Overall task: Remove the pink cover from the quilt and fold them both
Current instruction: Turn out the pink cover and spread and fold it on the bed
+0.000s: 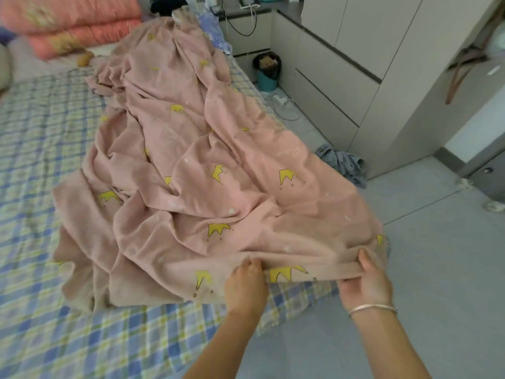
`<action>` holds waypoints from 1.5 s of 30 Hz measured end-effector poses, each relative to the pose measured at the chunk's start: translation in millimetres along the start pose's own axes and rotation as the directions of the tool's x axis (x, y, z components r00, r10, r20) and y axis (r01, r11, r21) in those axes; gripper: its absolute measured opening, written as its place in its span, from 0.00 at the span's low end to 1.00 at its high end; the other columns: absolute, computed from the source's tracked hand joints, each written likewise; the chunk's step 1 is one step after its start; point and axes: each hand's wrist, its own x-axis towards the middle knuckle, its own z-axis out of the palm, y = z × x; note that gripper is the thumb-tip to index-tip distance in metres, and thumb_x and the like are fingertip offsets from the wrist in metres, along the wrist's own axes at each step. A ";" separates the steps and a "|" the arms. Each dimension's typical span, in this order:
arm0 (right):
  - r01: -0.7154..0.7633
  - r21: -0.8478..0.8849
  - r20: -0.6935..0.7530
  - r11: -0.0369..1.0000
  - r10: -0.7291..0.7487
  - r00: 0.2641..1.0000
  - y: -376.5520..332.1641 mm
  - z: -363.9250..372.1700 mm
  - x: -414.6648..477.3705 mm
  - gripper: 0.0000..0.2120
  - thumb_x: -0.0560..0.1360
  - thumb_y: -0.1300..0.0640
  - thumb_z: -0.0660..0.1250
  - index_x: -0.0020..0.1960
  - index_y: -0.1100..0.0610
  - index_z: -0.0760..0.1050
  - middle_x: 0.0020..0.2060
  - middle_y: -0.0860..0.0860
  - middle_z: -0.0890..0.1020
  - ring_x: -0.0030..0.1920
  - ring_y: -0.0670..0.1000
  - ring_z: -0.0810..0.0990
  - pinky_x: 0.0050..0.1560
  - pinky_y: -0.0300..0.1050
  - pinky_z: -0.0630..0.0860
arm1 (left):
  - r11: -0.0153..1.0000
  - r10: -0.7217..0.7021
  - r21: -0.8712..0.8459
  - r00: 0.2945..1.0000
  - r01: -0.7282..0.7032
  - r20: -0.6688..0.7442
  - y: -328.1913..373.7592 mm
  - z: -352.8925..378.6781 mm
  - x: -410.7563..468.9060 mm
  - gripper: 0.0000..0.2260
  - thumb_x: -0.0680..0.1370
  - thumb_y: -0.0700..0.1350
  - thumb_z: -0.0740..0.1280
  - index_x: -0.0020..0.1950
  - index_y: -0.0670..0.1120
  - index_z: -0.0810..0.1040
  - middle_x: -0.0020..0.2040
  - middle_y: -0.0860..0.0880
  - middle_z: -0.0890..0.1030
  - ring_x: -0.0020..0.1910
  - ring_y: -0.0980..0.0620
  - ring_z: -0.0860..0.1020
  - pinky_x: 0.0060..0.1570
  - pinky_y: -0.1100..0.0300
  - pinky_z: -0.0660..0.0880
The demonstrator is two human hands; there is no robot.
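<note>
A folded coral quilt (68,23) is stacked at the far left corner of the bed (35,165). The pink cover (191,149) lies crumpled lengthwise along the bed's right edge. At the near right corner the left hand (246,283) grips its near hem, fingers curled over the fabric; the right hand (366,285) clasps the same hem near it
</note>
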 end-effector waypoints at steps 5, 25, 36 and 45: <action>-0.337 -0.187 -0.090 0.923 0.325 0.941 46.6 -2.8 -13.2 0.05 0.77 0.54 0.61 0.43 0.52 0.74 0.34 0.51 0.77 0.35 0.48 0.78 0.43 0.47 0.77 | 0.990 0.140 0.047 0.976 -0.134 -0.169 -13.0 -22.2 -3.6 0.17 0.51 0.38 0.75 0.37 0.47 0.78 0.30 0.50 0.79 0.29 0.53 0.78 0.25 0.64 0.68; -0.337 -0.236 -0.064 0.911 0.332 0.941 70.0 31.2 -54.7 0.10 0.80 0.55 0.57 0.43 0.57 0.72 0.28 0.52 0.81 0.30 0.47 0.81 0.33 0.42 0.79 | 0.995 -0.073 -0.090 0.936 0.044 -0.345 -145.3 -86.3 -11.0 0.09 0.71 0.32 0.63 0.45 0.44 0.68 0.37 0.44 0.76 0.38 0.40 0.77 0.34 0.54 0.65; -0.050 -0.873 0.192 0.486 0.436 0.879 195.3 93.3 -131.6 0.07 0.66 0.56 0.71 0.40 0.55 0.73 0.31 0.42 0.77 0.35 0.47 0.73 0.34 0.33 0.70 | 0.970 0.245 0.059 0.939 -0.237 -0.240 -182.5 -92.1 -42.2 0.18 0.45 0.31 0.78 0.25 0.43 0.73 0.36 0.46 0.83 0.23 0.52 0.78 0.15 0.64 0.69; 0.790 -0.603 0.787 0.110 -0.080 0.612 217.6 114.1 -155.7 0.10 0.73 0.54 0.64 0.45 0.59 0.82 0.37 0.53 0.84 0.38 0.49 0.77 0.38 0.38 0.70 | 0.909 -0.233 -0.410 0.910 0.078 -0.342 -221.5 -117.0 -47.8 0.07 0.71 0.31 0.61 0.44 0.39 0.76 0.39 0.47 0.76 0.39 0.47 0.73 0.36 0.58 0.68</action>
